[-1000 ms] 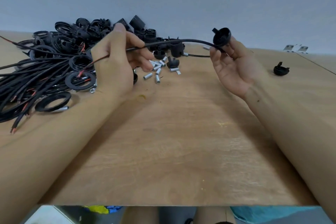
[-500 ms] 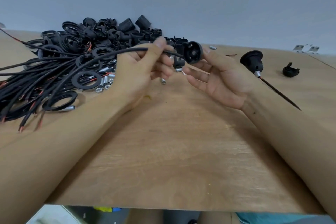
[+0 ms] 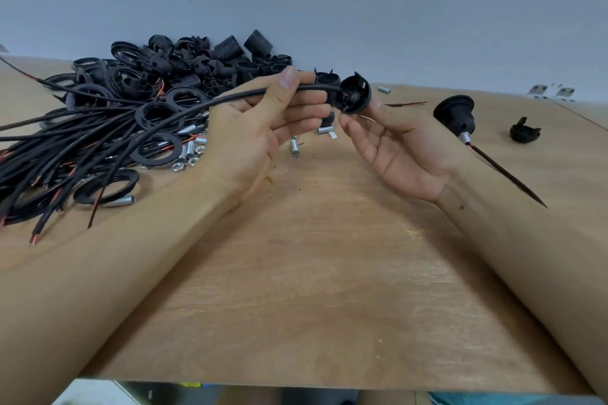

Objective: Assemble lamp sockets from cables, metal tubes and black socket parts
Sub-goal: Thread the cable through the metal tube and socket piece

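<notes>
Matt black plastic and rubbery cable over bare plywood

I'm pinching a smooth, matt black cable (image 3: 237,96) in my left hand (image 3: 256,128), feeding a semi-gloss black plastic socket cap (image 3: 354,97) at my right hand's (image 3: 394,148) fingertips; shiny metal tubes (image 3: 294,146) are glinting just below my left fingers on the dull, grainy wooden table (image 3: 329,273).

Even, soft light falls from above; the tabletop (image 3: 329,273) is bright without glare. Faint, diffuse shadows lie under both forearms. Wide-angle distortion bows the tabletop's far edge and stretches the arms toward the lower corners. The picture is slightly soft throughout, and the black parts (image 3: 184,69) at the far left merge into dark masses.
</notes>
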Tool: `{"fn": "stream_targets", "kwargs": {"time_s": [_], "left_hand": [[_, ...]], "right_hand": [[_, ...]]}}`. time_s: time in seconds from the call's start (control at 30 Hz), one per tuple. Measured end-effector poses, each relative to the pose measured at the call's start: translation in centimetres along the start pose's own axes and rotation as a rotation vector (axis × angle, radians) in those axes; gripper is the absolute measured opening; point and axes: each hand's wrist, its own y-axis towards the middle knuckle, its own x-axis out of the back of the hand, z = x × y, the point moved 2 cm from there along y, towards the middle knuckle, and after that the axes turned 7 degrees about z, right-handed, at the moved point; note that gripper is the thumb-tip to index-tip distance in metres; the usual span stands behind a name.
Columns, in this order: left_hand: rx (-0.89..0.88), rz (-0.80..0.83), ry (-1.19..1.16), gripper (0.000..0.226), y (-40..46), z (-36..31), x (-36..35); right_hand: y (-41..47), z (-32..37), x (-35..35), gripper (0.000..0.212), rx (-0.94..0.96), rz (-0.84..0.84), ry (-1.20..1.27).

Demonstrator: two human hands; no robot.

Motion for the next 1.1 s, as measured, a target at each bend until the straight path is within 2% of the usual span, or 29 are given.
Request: {"fn": "stream_targets", "kwargs": {"time_s": [0.27, 0.4, 0.73, 0.97, 1.1], "left_hand": [[-0.009, 0.024, -0.022, 0.025, 0.1, 0.0, 0.2], [-0.028, 0.075, 0.046, 0.022, -0.1, 0.4, -0.1], [-0.037, -0.022, 0.028, 0.024, 0.2, 0.4, 0.3], [-0.047, 0.017, 0.118, 0.020, 0.2, 0.5, 0.2], [-0.037, 0.004, 0.314, 0.017, 0.2, 0.9, 0.4]], "right_hand": [[-0.1, 0.0, -0.4, 0.021, -0.019, -0.023, 0.035], [-0.2, 0.1, -0.5, 0.021, -0.025, -0.028, 0.017], [-0.5, 0.0, -0.6, 0.018, -0.078, -0.009, -0.004], [-0.7, 0.0, -0.8, 0.021, -0.080, -0.006, -0.036], [-0.7, -0.2, -0.9, 0.027, -0.117, 0.057, -0.107]]}}
